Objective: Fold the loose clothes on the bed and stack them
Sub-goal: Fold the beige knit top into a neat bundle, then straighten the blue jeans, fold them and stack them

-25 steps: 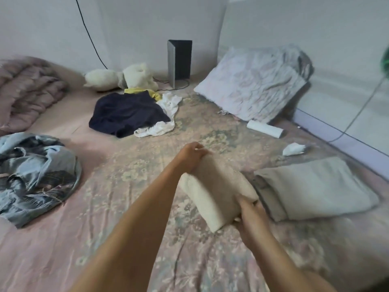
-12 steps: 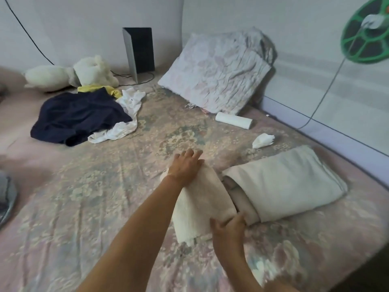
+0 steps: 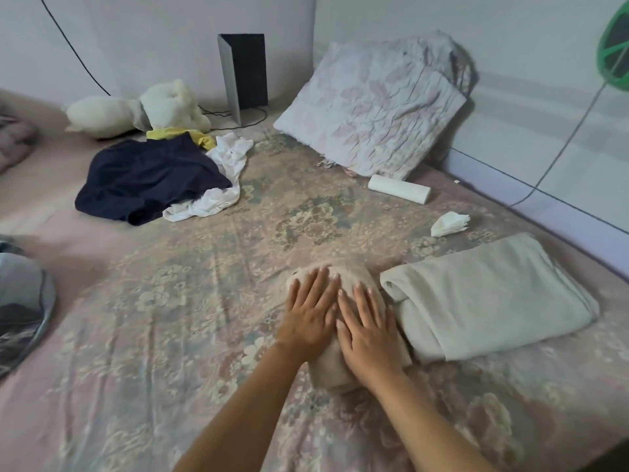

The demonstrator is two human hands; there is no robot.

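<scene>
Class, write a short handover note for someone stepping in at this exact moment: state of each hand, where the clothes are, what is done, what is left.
Left hand and right hand: both flat, fingers straight, pressing side by side on the folded beige garment; no grip on anything.
Beige garment lies on the bed, touching the left edge of the folded grey-green cloth, not on top of it.
Done: these two pieces are folded.
Left: stack them; then fold the navy garment, white garment and yellow piece heaped near the plush toy. A denim bundle at the left edge also looks unfolded.
</scene>
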